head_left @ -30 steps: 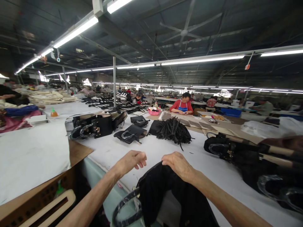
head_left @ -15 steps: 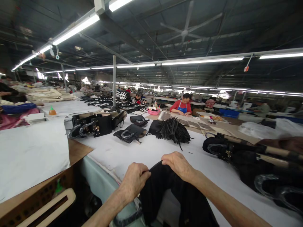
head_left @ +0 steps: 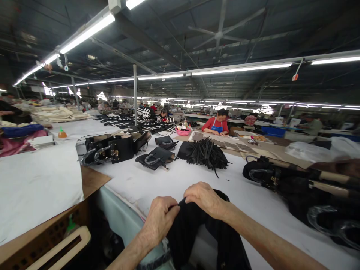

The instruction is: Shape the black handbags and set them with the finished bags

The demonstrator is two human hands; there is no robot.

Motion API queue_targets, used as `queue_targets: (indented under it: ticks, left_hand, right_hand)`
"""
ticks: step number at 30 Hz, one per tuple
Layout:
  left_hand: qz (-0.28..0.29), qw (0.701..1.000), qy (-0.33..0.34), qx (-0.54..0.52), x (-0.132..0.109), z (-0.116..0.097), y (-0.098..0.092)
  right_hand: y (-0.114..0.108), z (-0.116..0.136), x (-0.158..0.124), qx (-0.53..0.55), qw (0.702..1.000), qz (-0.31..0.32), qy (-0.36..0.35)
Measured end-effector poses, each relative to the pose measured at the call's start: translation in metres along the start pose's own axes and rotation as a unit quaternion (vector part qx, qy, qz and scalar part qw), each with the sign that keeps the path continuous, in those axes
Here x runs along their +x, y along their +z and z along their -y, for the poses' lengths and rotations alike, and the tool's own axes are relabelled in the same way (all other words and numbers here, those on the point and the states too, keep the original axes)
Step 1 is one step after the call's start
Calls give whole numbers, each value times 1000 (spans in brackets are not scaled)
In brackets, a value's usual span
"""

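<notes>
Closing in since half a second earlier, the right hand [head_left: 204, 198] sat just beside the left hand [head_left: 161, 220] at the top edge of a black handbag [head_left: 194, 234]. Both were clenched on its fabric at the near edge of the white-covered table [head_left: 180, 180]. Farther out lay a bundle of black straps [head_left: 206, 153] and finished handbags [head_left: 115, 148]; beyond them sat a worker in red [head_left: 216, 125].
</notes>
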State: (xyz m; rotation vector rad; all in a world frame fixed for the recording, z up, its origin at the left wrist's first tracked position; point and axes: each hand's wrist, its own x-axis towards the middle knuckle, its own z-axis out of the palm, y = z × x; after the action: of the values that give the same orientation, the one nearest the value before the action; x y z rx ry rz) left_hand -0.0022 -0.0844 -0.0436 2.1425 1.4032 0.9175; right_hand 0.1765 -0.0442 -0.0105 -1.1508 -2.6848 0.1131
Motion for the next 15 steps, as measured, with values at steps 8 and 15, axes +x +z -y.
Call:
queue_targets:
  ticks: [8,15]
  left_hand:
    - [64,983,-16,172,10,-19,-3]
    - [111,946,33,302,24,-29,-3]
  right_hand:
    - [-2,2,-9,-22,1000,-7,5]
    - [-11,-16,-34,-101,979,19,178]
